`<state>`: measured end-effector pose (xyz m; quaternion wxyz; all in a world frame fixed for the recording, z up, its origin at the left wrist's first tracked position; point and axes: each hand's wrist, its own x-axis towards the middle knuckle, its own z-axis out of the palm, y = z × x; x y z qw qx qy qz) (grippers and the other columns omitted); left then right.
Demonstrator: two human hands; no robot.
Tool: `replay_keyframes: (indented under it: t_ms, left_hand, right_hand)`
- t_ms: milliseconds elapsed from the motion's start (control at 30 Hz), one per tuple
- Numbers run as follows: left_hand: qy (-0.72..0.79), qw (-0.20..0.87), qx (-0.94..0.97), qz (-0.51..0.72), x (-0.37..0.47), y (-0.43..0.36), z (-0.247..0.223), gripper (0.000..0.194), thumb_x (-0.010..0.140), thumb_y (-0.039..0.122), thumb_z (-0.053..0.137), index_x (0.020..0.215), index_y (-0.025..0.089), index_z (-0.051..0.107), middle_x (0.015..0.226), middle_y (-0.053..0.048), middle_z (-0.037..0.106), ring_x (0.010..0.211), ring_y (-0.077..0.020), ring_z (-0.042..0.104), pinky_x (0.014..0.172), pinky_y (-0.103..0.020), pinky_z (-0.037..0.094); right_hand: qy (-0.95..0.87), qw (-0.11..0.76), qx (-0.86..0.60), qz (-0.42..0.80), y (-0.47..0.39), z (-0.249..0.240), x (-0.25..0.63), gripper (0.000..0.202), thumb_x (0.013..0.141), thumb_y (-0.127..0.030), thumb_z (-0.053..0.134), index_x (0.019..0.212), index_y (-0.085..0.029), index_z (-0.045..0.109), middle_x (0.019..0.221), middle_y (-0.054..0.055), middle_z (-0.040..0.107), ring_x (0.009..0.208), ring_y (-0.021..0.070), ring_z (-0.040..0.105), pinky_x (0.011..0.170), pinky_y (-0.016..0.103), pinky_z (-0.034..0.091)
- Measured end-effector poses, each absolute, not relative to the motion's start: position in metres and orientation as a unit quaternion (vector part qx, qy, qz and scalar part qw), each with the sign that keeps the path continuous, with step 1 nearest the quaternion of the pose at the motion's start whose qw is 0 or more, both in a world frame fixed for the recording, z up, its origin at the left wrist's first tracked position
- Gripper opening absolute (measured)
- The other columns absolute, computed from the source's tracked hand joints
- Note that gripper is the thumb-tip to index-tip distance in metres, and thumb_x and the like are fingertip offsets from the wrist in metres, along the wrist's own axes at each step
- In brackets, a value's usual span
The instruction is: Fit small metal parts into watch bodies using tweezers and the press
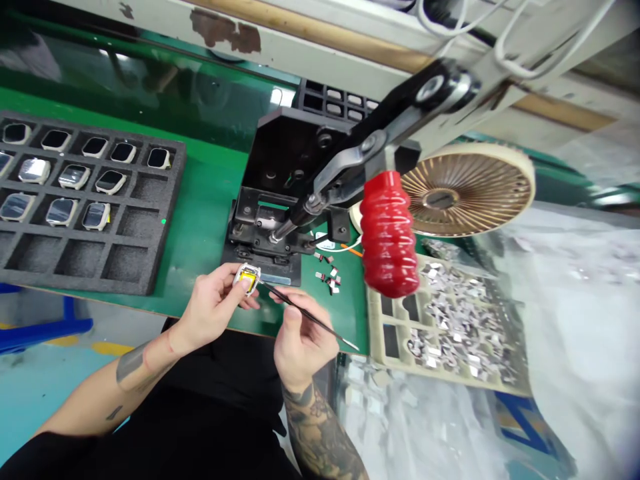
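Note:
My left hand (213,303) pinches a small open smartwatch case (248,279) at the bench's front edge, its yellow inner part facing up. In my right hand (304,333) is a thin black tool (315,320), tweezers or a slim pry stick; I cannot tell which. Its tip meets the right edge of the watch case. Just behind both hands stands a black toggle press (273,233) with a red ribbed handle (390,233). Small loose parts (329,275) lie on the green mat to the right of the press base.
A grey foam tray (173,193) at left holds several watches in its pockets. On the right, a beige tray (380,357) carries a heap of small metallic parts. A round fan (470,190) stands behind it. A black tray (305,100) sits behind the press.

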<state>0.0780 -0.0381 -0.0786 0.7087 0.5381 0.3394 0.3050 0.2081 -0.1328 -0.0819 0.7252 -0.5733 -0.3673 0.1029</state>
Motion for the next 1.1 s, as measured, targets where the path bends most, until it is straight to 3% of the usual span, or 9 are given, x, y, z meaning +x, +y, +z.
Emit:
replay_keyframes:
  t_ms: [500,667,833,967,1100]
  left_hand:
    - [0.319,0.611,0.654,0.311,0.072,-0.042,-0.084,0.025,0.113,0.032,0.064,0.135,0.02,0.068,0.107,-0.005,0.085,0.087,-0.0196,0.086,0.085,-0.029,0.07]
    - [0.311,0.604,0.664,0.312,0.074,-0.042,-0.082,0.028,0.113,0.03,0.063,0.139,0.02,0.067,0.115,-0.007,0.084,0.095,-0.0215,0.086,0.091,-0.031,0.071]
    - [0.319,0.638,0.627,0.313,0.074,-0.041,-0.085,0.033,0.113,0.033,0.064,0.143,0.019,0.067,0.115,-0.009,0.084,0.094,-0.0232,0.086,0.09,-0.034,0.073]
    - [0.317,0.693,0.56,0.326,0.074,-0.038,-0.084,0.038,0.112,0.038,0.067,0.145,0.017,0.065,0.104,-0.009,0.084,0.088,-0.0226,0.085,0.083,-0.033,0.072]
    - [0.305,0.718,0.535,0.324,0.074,-0.034,-0.081,0.034,0.112,0.041,0.068,0.136,0.016,0.068,0.102,-0.009,0.081,0.087,-0.0213,0.083,0.08,-0.032,0.071]
  right_hand:
    - [-0.377,0.702,-0.594,0.11,-0.126,-0.091,0.202,0.02,0.104,-0.013,0.073,0.118,-0.024,0.081,0.11,0.007,0.084,0.1,0.022,0.084,0.095,0.042,0.073]
    - [-0.378,0.716,-0.578,0.099,-0.126,-0.093,0.203,0.02,0.104,-0.014,0.071,0.117,-0.026,0.08,0.108,0.007,0.082,0.099,0.0232,0.081,0.089,0.043,0.072]
    - [-0.384,0.743,-0.54,0.095,-0.127,-0.094,0.207,0.024,0.106,-0.016,0.07,0.124,-0.029,0.078,0.099,0.004,0.074,0.076,0.0172,0.074,0.067,0.035,0.064]
    - [-0.39,0.733,-0.545,0.117,-0.13,-0.092,0.208,0.015,0.109,-0.025,0.066,0.121,-0.028,0.076,0.098,0.004,0.069,0.082,0.0189,0.071,0.075,0.039,0.063]
    - [-0.375,0.733,-0.558,0.105,-0.131,-0.091,0.207,0.014,0.11,-0.029,0.065,0.12,-0.027,0.075,0.095,0.004,0.067,0.08,0.0183,0.069,0.071,0.036,0.061]
